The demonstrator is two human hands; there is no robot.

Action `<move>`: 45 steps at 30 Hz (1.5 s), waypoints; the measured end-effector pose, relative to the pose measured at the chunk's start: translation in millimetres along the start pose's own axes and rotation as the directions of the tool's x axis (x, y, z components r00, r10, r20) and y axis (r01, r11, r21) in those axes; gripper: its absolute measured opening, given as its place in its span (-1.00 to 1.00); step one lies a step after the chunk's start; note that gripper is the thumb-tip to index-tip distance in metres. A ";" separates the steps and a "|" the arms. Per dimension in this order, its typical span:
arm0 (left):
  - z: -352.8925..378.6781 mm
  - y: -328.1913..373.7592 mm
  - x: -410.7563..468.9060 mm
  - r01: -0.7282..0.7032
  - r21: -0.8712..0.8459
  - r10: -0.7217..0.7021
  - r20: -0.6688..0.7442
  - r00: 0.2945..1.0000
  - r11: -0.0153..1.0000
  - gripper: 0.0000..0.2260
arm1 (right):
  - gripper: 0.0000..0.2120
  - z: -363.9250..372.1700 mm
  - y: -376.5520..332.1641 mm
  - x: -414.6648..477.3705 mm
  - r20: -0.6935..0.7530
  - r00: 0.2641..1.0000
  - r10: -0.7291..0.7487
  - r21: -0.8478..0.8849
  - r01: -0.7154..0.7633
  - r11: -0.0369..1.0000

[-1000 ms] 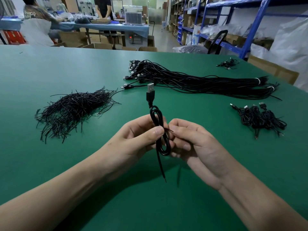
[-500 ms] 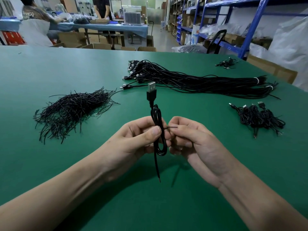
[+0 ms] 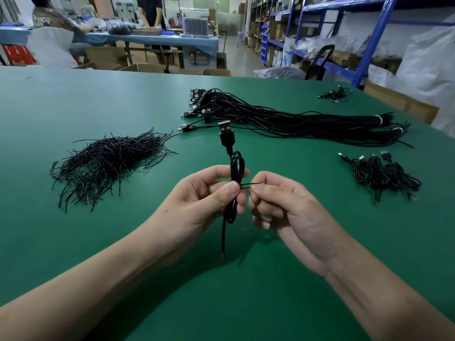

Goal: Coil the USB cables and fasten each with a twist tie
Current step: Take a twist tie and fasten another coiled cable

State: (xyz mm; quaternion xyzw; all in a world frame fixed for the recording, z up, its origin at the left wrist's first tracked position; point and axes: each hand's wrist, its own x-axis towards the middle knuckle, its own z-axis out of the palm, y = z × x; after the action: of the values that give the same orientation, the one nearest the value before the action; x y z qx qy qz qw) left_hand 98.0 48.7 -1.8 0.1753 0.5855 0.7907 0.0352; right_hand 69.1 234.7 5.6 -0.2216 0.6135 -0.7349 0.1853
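coiled USB cable: black, upright, plug up; twist tie: thin, across its middle

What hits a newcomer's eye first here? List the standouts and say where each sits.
Dead centre, the left hand holds a coiled USB cable upright, plug on top, while the right hand pinches a twist tie at its waist. To the left on the green table lies a loose heap of twist ties; behind stretches a long bundle of uncoiled cables, and at right sits a pile of coiled cables.

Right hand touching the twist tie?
Touching. Head view shows the right hand pinching the twist tie where it sticks out from the coiled cable.
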 end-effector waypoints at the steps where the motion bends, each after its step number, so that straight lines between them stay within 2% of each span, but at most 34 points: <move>1: 0.0 -0.5 0.1 0.001 0.006 -0.001 0.000 1.000 1.000 -0.74 | -0.82 -0.3 0.1 0.0 -0.003 1.000 -0.002 0.001 0.002 1.000; 8: 2.1 -1.1 -0.6 -0.028 0.088 0.028 -0.006 1.000 0.996 -0.80 | -0.82 -3.7 0.8 1.2 -0.010 1.000 0.001 -0.031 -0.001 1.000; 16: 3.5 5.9 -0.9 -0.059 0.311 0.053 0.027 0.998 0.948 -0.79 | -0.81 -5.4 1.7 1.7 -0.034 0.999 -0.003 -0.083 0.000 0.997; 21: 4.5 5.8 -3.1 -0.102 0.352 0.087 0.058 0.995 0.931 -0.83 | -0.84 -2.6 0.4 0.2 -0.019 0.998 0.063 0.013 -0.063 0.998; 27: -1.5 11.9 -3.8 -0.103 0.363 0.045 0.164 0.985 0.926 -0.87 | -0.91 0.7 2.4 -0.8 0.023 0.992 0.126 0.101 -0.128 0.987; 30: -1.8 11.6 -3.2 -0.122 0.397 0.066 0.151 0.986 0.910 -0.88 | -0.87 -0.3 2.2 -0.8 0.057 0.989 0.137 0.126 -0.143 0.982; 33: 0.3 7.8 -3.5 -0.148 0.467 0.121 0.088 0.989 0.872 -0.89 | -0.72 -0.9 2.1 -0.6 0.072 0.985 0.154 0.139 -0.163 0.977; 35: 1.6 6.0 -4.4 -0.157 0.530 0.148 0.059 0.987 0.833 -0.89 | -0.67 -0.5 1.6 -0.9 0.088 0.982 0.166 0.088 -0.174 0.981; 38: 1.7 4.5 -5.2 -0.171 0.645 0.192 0.038 0.981 0.745 -0.87 | -0.67 1.3 1.0 -1.6 0.080 0.984 0.156 0.001 -0.157 0.988; 41: 2.2 6.2 -6.1 -0.193 0.732 0.232 0.049 0.972 0.653 -0.85 | -0.70 2.8 -0.1 -2.0 0.072 0.989 0.129 -0.005 -0.129 0.992; 45: 1.5 8.4 -6.4 -0.215 0.761 0.260 0.063 0.964 0.612 -0.91 | -0.75 6.3 1.2 -3.0 0.085 0.986 0.142 0.054 -0.147 0.988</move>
State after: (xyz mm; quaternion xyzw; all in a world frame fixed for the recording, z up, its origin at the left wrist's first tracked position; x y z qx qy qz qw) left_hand 105.8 45.7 4.9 0.2284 0.8355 0.4727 -0.1623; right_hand 75.1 231.0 5.0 -0.2004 0.5976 -0.7280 0.2697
